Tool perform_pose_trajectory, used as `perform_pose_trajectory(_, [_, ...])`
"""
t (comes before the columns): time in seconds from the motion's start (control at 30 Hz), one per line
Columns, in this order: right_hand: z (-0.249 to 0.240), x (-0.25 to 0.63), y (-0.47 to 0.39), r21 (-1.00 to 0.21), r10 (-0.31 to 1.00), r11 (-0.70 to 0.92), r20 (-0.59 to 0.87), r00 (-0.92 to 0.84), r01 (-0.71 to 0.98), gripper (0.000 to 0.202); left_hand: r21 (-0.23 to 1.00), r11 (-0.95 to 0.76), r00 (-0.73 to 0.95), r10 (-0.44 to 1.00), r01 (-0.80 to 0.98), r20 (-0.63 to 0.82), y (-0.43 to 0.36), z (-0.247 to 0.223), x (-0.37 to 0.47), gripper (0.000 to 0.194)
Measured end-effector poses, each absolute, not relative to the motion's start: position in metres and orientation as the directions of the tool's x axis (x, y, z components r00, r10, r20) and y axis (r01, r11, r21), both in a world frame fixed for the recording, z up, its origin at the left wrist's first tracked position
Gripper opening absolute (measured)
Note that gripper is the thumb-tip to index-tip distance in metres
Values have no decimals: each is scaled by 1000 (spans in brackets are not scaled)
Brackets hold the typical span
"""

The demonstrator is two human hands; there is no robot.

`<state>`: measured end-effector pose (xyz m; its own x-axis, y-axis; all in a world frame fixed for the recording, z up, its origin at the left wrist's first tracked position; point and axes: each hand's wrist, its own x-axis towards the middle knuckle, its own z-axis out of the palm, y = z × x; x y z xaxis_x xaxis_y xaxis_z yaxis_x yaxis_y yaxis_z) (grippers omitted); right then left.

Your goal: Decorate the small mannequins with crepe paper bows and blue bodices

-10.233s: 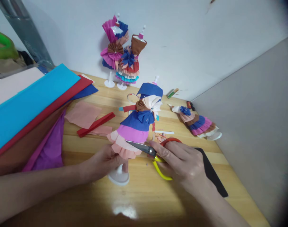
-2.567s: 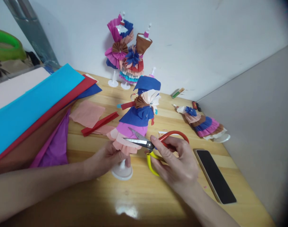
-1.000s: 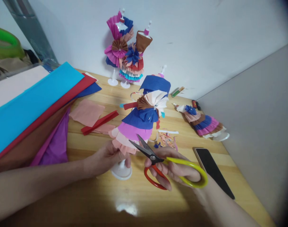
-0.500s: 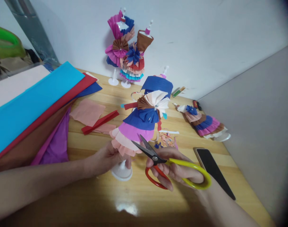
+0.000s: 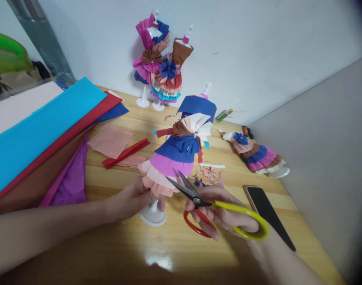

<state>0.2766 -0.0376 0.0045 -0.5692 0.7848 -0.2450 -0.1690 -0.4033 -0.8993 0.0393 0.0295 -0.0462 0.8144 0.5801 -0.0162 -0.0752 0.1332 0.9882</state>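
In front of me stands a small dress form (image 5: 175, 152) in a crepe-paper dress with a blue top, a white, brown and blue fan bow, and a blue, purple and pink layered skirt. My left hand (image 5: 139, 198) grips its white stand just under the pink hem, its fingers partly hidden by the ruffle. My right hand (image 5: 216, 209) holds scissors (image 5: 195, 200) with one yellow and one red handle. Their blades are spread and point up and left, in front of the skirt's lower right side. I cannot tell whether the blades touch the paper.
Two dressed forms (image 5: 157, 59) stand by the wall; another (image 5: 254, 152) lies at right beside a phone (image 5: 268, 213). Folded crepe sheets (image 5: 47, 114) fill the left. A pink piece (image 5: 111, 140), a red strip (image 5: 127, 152) and paper scraps (image 5: 210, 176) lie on the wooden table (image 5: 109, 253).
The scissors and my right hand have shifted slightly to the right. My left hand and the dress form have hardly moved.
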Motion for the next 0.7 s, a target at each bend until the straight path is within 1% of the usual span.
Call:
perform_pose_trajectory(0.17, [1, 273, -34, -889, 768, -397, -188, -612, -226, 42, 992, 116, 813, 582, -56, -23, 30, -45, 38, 56])
perform_pose_trajectory(0.23, [-1, 273, -33, -888, 772, -401, -197, -604, -224, 44, 993, 108, 812, 583, -43, -29, 30, -45, 38, 57])
perform_pose_trajectory(0.3, [-1, 274, -33, -897, 768, -405, -227, -598, -180, 46, 994, 102, 813, 581, -27, -37, 30, -46, 38, 59])
perform_pose_trajectory(0.37, [0, 276, -35, -919, 762, -387, -273, -587, -75, 45, 996, 93, 807, 589, -16, -41, 29, -49, 38, 60])
perform_pose_trajectory(0.4, [2, 276, -36, -939, 771, -345, -280, -572, -6, 43, 996, 89, 800, 598, -20, -38, 30, -50, 38, 60])
perform_pose_trajectory(0.43, [4, 275, -38, -959, 787, -274, -270, -555, 77, 38, 995, 92, 792, 610, -29, -33, 30, -50, 39, 59])
perform_pose_trajectory(0.5, [10, 273, -43, -961, 823, -70, -207, -528, 267, 27, 992, 109, 770, 638, -60, -24, 31, -50, 40, 58])
perform_pose_trajectory(0.53, [13, 271, -46, -930, 833, 39, -171, -526, 365, 24, 990, 119, 754, 657, -76, -22, 32, -49, 41, 57])
perform_pose_trajectory(0.6, [14, 266, -53, -812, 837, 203, -146, -528, 546, 34, 987, 130, 709, 705, -99, -22, 34, -47, 42, 52])
perform_pose_trajectory(0.7, [5, 261, -63, -634, 839, 310, -169, -518, 708, 53, 989, 112, 639, 769, -96, -25, 35, -43, 42, 39])
